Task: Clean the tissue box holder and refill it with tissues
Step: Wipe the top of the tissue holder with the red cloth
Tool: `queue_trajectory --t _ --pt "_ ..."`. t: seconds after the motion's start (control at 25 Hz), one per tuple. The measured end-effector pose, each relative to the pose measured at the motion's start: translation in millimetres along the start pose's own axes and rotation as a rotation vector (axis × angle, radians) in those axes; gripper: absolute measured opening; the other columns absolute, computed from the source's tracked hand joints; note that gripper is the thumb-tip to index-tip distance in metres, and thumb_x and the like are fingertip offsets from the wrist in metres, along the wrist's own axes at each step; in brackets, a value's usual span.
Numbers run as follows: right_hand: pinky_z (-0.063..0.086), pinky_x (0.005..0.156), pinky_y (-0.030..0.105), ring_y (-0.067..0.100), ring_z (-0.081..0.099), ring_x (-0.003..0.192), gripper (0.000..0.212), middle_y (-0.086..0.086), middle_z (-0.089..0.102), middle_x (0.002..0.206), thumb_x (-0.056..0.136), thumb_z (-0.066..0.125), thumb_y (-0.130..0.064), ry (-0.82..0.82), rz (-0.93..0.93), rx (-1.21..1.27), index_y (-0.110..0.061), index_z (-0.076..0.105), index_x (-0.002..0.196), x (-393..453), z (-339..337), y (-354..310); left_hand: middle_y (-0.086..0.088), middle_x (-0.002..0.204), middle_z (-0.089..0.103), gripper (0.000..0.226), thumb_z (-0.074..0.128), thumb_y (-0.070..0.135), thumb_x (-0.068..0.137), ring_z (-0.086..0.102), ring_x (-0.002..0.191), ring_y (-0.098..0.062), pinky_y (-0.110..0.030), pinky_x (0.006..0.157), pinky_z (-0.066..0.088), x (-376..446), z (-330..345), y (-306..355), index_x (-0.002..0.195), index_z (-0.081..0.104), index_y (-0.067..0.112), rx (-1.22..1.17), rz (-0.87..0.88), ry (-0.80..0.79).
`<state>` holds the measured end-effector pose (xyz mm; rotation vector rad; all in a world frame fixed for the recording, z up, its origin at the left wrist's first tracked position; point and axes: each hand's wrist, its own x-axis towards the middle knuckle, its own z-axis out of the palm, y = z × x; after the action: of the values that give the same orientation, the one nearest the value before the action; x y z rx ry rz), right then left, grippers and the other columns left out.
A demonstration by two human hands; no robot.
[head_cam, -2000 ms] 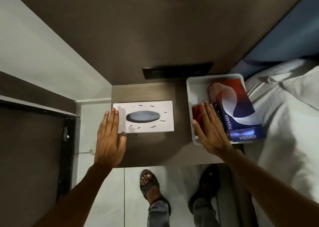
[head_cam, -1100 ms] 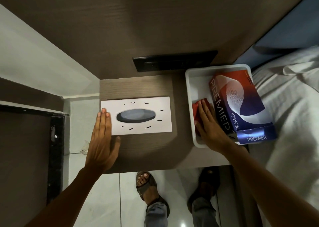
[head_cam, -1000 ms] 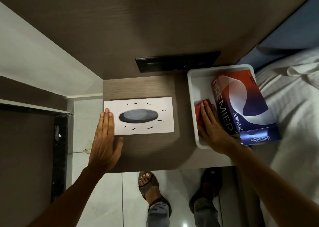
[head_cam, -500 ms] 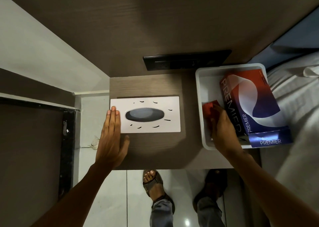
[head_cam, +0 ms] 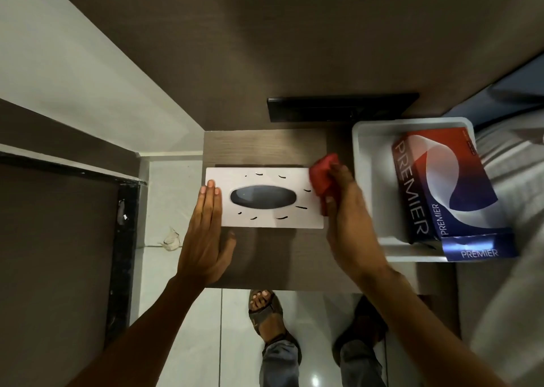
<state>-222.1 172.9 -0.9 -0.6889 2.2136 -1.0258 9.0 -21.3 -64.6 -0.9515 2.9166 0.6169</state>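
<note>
Dim room, seen from above. Small brown wood-grain bedside table against a dark wood wall panel; black switch plate low on the panel. White wall at left. Pale glossy floor tiles. Bed with white linen at right, blue headboard behind.

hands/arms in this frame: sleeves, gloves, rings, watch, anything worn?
Nothing worn: the left hand and right hand are bare, no gloves, and no rings or watch show. Both forearms are bare to the frame edge, with no sleeves in sight.
</note>
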Motion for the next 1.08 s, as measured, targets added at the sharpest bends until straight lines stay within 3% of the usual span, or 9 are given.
queue_trajectory --t 0.12,0.2,0.32,0.56,0.8,0.92,1.08 --pt "0.017 0.132 0.054 0.026 0.006 0.164 0.069 0.004 0.006 0.176 0.110 0.042 -0.012 -0.153 -0.087 -0.346 -0.026 0.004 0.166 7.8 37.9 -5.9 -0.009 0.179 0.008 0.084 0.046 0.035 0.094 0.007 0.166 -0.030 -0.049 0.133 0.018 -0.5 2.9 -4.7 0.167 0.017 0.005 -0.006 0.025 0.029" --pt "0.003 0.133 0.053 0.026 -0.006 0.164 0.064 0.003 -0.001 0.176 0.112 0.035 -0.029 -0.118 -0.192 -0.495 -0.021 0.004 0.166 7.9 49.7 2.0 -0.007 0.179 0.008 0.084 0.048 0.034 0.093 0.008 0.166 -0.029 -0.048 0.133 0.018 0.1 5.3 -5.3 0.167 0.017 0.007 -0.011 0.034 0.047" --pt "0.000 0.133 0.052 0.024 -0.007 0.164 0.064 0.001 0.000 0.177 0.110 0.021 -0.048 -0.050 -0.193 -0.542 -0.022 0.008 0.168 16.7 59.6 6.5 -0.007 0.179 0.008 0.087 0.050 0.031 0.091 0.008 0.166 -0.030 -0.045 0.134 0.015 1.5 8.6 -8.3 0.168 0.017 0.008 -0.025 0.047 0.069" --pt "0.007 0.133 0.054 0.028 0.001 0.164 0.063 0.005 0.009 0.176 0.111 0.027 -0.045 -0.087 -0.244 -0.558 -0.020 0.014 0.167 47.1 83.3 -12.7 -0.009 0.178 0.008 0.086 0.052 0.026 0.092 0.009 0.166 -0.031 -0.036 0.135 0.010 2.1 13.5 -13.3 0.167 0.017 0.005 -0.031 0.059 0.106" --pt "0.007 0.132 0.057 0.032 0.006 0.163 0.063 0.007 0.015 0.175 0.110 0.040 -0.042 -0.200 -0.369 -0.584 -0.022 0.021 0.166 57.1 90.0 -28.1 -0.008 0.179 0.004 0.087 0.051 0.027 0.092 0.006 0.166 -0.030 -0.049 0.133 0.020 2.0 14.9 -16.0 0.168 0.012 0.006 -0.039 0.051 0.075" --pt "0.008 0.132 0.055 0.029 0.006 0.164 0.062 0.004 0.016 0.175 0.109 0.034 -0.046 -0.228 -0.440 -0.629 -0.025 0.023 0.166 59.4 75.1 -17.4 -0.007 0.179 0.005 0.087 0.051 0.025 0.092 0.007 0.166 -0.030 -0.048 0.134 0.019 2.2 12.9 -14.6 0.168 0.013 0.007 -0.058 0.059 0.079" --pt "0.007 0.133 0.053 0.029 0.009 0.163 0.062 0.005 0.018 0.175 0.109 0.034 -0.043 -0.051 -0.223 -0.530 -0.022 0.025 0.166 51.7 69.4 -13.7 -0.007 0.179 0.006 0.088 0.052 0.025 0.090 0.007 0.166 -0.031 -0.045 0.134 0.015 2.4 11.1 -10.9 0.168 0.014 0.007 -0.085 0.067 0.089"
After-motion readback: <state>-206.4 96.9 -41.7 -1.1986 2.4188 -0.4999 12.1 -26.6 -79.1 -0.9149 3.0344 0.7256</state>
